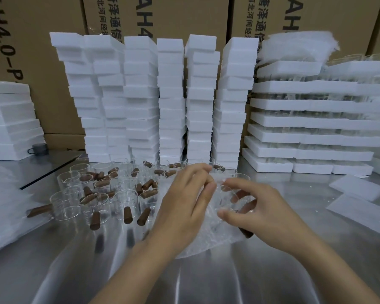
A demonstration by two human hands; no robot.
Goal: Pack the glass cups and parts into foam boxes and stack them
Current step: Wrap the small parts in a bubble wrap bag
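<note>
My worktop [206, 281] is shiny brushed steel, throwing back soft streaks of light. Behind it I've got brown cartons [42, 51] with black print stacked up like a wall.

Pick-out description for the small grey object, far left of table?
Find the low foam stack on the table, far left. At its right foot sits a small grey cylinder with a side loop. It is the only dark item; its neighbours are white foam.
</note>
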